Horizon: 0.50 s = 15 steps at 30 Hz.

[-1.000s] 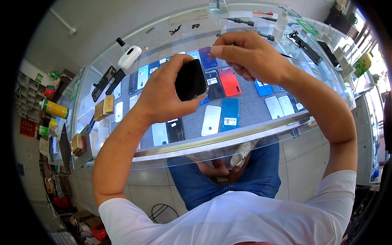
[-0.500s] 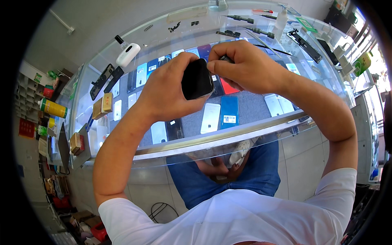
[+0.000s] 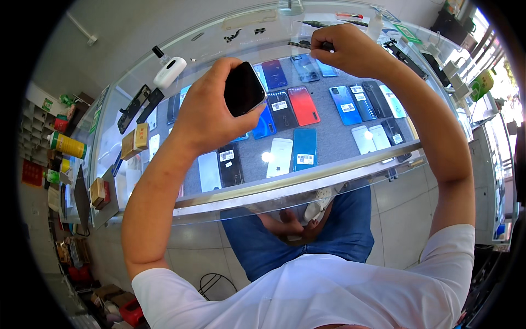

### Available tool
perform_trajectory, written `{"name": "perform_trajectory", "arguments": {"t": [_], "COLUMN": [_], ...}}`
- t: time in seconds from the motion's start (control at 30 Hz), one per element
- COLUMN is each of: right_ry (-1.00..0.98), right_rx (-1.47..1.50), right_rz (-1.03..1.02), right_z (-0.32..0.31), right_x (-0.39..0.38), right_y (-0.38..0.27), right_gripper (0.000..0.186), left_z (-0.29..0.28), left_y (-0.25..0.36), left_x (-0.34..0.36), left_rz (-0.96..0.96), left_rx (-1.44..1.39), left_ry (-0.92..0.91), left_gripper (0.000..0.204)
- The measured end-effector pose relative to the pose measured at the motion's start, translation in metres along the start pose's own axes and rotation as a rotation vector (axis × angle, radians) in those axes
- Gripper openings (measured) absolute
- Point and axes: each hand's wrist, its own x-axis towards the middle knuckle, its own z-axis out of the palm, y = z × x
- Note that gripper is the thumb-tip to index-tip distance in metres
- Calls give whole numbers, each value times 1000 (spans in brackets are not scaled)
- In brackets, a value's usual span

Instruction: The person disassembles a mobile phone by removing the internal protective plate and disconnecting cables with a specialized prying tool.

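Observation:
My left hand (image 3: 205, 109) is wrapped round a smartphone (image 3: 244, 90) with a black screen, tilted above the glass counter (image 3: 257, 203). Farther away and to the right, my right hand (image 3: 350, 52) is over the far part of the counter with its fingers curled. Something dark shows between its thumb and fingers, too hidden to make out. Close by it lie a thin screwdriver (image 3: 314, 23) and a small dark phone part (image 3: 300, 45). The fingers cover part of this area.
Under the glass lie several phones, including a red phone (image 3: 303, 106) and a teal phone (image 3: 304, 151). A white rounded device (image 3: 170, 72), a dark phone frame (image 3: 133, 109) and a small box (image 3: 135, 141) stand at left. A clear bottle (image 3: 375, 26) stands at far right.
My right hand has moved from beside the phone's edge to the far right of the counter. My left hand, still holding the phone, has shifted slightly left and away from me.

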Motion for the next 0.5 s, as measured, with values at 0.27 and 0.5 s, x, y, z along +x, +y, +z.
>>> {"name": "perform_trajectory", "arguments": {"t": [0.27,0.5], "right_ry": [-87,-10], "right_rx": [-139,-145], "right_rz": [-115,-156], "right_z": [6,1], "right_x": [1,-1], "right_y": [1,9], "right_gripper": [18,17], "left_z": [-1,2], "left_y": [0,1], "left_x": [-2,-3], "left_rz": [27,76], "left_rx": [-36,-4], "left_ry": [-57,-65], "left_gripper": [64,63]}}
